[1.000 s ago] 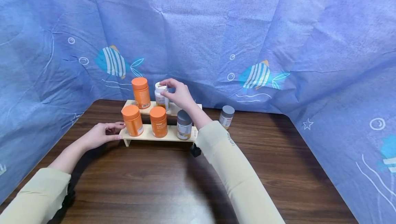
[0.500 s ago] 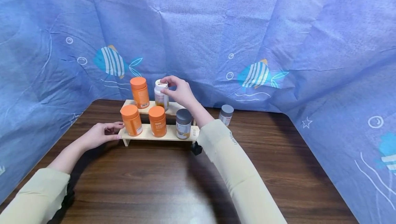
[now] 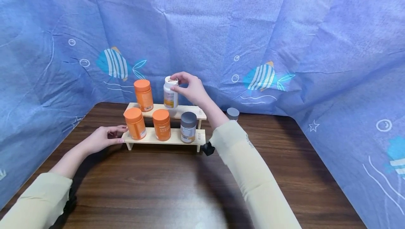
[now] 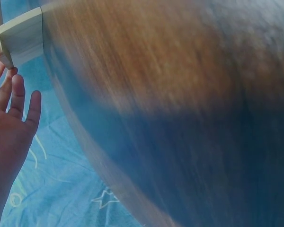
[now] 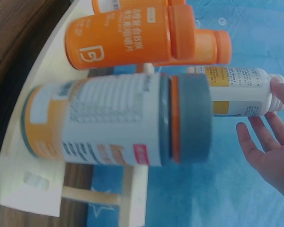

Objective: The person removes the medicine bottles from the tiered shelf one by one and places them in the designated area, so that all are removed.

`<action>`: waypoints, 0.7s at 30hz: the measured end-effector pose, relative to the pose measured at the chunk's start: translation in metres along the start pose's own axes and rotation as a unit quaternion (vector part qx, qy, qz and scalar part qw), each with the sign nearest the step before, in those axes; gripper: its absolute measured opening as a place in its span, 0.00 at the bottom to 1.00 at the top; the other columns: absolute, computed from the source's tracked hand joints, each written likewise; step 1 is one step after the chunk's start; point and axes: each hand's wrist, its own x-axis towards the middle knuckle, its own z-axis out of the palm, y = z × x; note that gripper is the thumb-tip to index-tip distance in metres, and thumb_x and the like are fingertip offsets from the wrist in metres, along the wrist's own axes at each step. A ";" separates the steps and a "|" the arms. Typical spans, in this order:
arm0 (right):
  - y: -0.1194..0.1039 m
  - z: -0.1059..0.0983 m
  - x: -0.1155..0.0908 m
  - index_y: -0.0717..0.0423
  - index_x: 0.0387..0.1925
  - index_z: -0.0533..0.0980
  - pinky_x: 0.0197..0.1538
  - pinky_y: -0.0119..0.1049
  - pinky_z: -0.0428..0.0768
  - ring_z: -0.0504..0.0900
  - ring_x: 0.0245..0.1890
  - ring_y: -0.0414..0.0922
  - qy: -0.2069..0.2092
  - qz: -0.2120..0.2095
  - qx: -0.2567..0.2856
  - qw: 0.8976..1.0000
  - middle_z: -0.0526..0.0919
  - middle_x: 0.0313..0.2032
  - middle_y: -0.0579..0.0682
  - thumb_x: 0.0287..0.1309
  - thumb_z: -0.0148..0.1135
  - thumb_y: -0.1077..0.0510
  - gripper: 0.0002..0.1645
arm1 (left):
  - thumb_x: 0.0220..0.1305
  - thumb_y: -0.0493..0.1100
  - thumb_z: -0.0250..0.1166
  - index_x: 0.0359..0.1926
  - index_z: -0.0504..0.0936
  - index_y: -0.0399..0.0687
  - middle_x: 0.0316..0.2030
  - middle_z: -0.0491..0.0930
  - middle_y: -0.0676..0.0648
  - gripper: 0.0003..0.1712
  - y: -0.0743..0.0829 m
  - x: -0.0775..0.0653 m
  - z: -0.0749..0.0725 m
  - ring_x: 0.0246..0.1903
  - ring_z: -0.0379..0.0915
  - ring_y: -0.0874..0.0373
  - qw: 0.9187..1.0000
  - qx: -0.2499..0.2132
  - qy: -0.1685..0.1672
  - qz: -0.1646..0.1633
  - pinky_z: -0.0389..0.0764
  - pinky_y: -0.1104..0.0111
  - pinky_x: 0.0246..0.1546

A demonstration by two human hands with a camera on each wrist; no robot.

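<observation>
A white bottle (image 3: 169, 93) with a yellow-and-white label is upright over the upper shelf of a two-tier wooden rack (image 3: 175, 138). My right hand (image 3: 193, 89) pinches it by the neck and white cap between thumb and fingers. In the right wrist view, a gap separates the base of the white bottle (image 5: 239, 92) from the upper board. At the rack's left end, my left hand (image 3: 102, 139) holds the lower board with thumb and fingertips; the left wrist view shows the left hand (image 4: 12, 127) at the rack's leg end (image 4: 26, 35), its other fingers spread.
The lower shelf bears two orange jars (image 3: 135, 123) (image 3: 162, 125) and a grey-lidded jar (image 3: 188, 127). Another orange jar (image 3: 143, 95) stands on the upper shelf's left. Behind the right forearm is a second grey-lidded jar (image 3: 232, 113), partly hidden. A blue fish-print cloth (image 3: 202, 39) hangs behind the table.
My right hand has raised the white bottle off the upper shelf and moved it slightly to the right. The left hand stays at the rack's left end.
</observation>
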 end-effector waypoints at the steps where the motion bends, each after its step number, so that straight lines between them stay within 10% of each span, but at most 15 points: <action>1: 0.000 -0.003 0.000 0.48 0.48 0.77 0.51 0.38 0.74 0.78 0.46 0.38 0.000 -0.001 0.001 1.000 0.81 0.47 0.43 0.56 0.67 0.54 0.17 | 0.56 0.50 0.69 0.53 0.80 0.39 0.55 0.76 0.37 0.27 0.000 0.000 0.000 0.31 0.68 0.64 1.000 0.000 -0.001 -0.001 0.71 0.72 0.33; 21: -0.013 -0.080 -0.021 0.53 0.49 0.78 0.52 0.42 0.75 0.79 0.49 0.41 0.036 -0.028 -0.013 0.999 0.80 0.50 0.48 0.53 0.69 0.56 0.20 | 0.57 0.49 0.68 0.53 0.80 0.39 0.55 0.76 0.36 0.26 0.007 -0.002 -0.005 0.31 0.67 0.63 1.000 -0.006 -0.006 0.001 0.71 0.70 0.33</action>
